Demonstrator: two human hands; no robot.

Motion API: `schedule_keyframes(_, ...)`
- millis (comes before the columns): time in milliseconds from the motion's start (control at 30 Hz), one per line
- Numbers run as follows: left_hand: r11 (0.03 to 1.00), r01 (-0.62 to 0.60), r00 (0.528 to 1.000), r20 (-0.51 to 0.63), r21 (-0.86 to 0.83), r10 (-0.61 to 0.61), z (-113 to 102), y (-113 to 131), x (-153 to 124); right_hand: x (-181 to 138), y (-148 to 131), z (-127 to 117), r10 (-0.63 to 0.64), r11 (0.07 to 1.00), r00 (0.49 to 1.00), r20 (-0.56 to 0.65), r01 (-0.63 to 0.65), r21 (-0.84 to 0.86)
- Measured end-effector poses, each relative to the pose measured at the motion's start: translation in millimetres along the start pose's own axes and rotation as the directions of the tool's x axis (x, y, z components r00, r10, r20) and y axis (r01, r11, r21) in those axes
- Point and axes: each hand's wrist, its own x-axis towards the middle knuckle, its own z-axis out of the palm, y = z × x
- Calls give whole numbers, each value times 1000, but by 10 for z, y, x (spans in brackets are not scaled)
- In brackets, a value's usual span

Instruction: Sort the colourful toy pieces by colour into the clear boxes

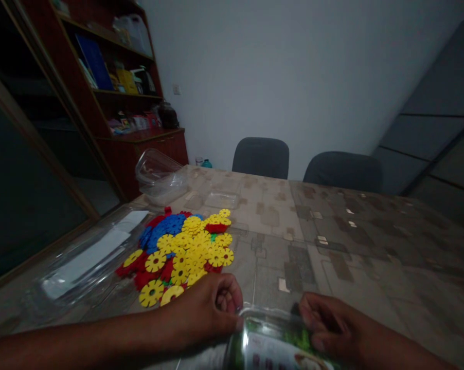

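Observation:
At the bottom of the head view is a shiny clear plastic package (pixel 272 341) with a green and white printed label, cut off by the frame edge. My left hand (pixel 212 308) has its fingers curled at the package's top left corner. Closed at the opposite corner is my right hand (pixel 328 324), its thumb along the plastic. Just beyond my left hand lies a loose heap of notched plastic discs, with yellow discs (pixel 193 252) in front, blue discs (pixel 164 231) behind them, and some red and green ones among them.
Flat clear plastic packaging (pixel 89 257) with white sheets lies on the left. Clear tubs (pixel 160 180) stand at the table's far left corner, near a shallow clear tray (pixel 221 199). Two dark chairs (pixel 261 156) are behind the patterned table (pixel 270 221). A shelf cabinet (pixel 139 134) stands back left.

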Motion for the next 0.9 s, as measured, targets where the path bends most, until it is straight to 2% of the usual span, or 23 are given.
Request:
schedule_keyframes(167,991,51,998,-33,126,-47,11,7,17,70,26,-8,4,1000,1000,4,-4,9)
schedule_keyframes(300,981,-49,994,-89,190,67,60,-59,93,51,2,13,-5,1000,1000,0,5,-13)
schedule_keyframes(400,989,-146,988,-55,10,146,80,-134,120,33,17,8,-13,1000,1000,1,13,-19)
schedule_keyframes(500,964,-152,988,5,-218,157,94,-188,93,39,50,7,-20,999,1000,-8,20,26)
schedule_keyframes(667,946,-167,986,-42,-278,161,204,-223,36,84,25,27,-20,1000,999,-34,19,-11)
schedule_keyframes(800,892,-175,984,-57,-417,166,312,-238,76,93,41,-6,-8,1000,999,-32,9,11)
schedule_keyframes(900,869,-191,981,-64,-457,182,358,-267,107,56,96,-77,9,996,998,62,-14,89)
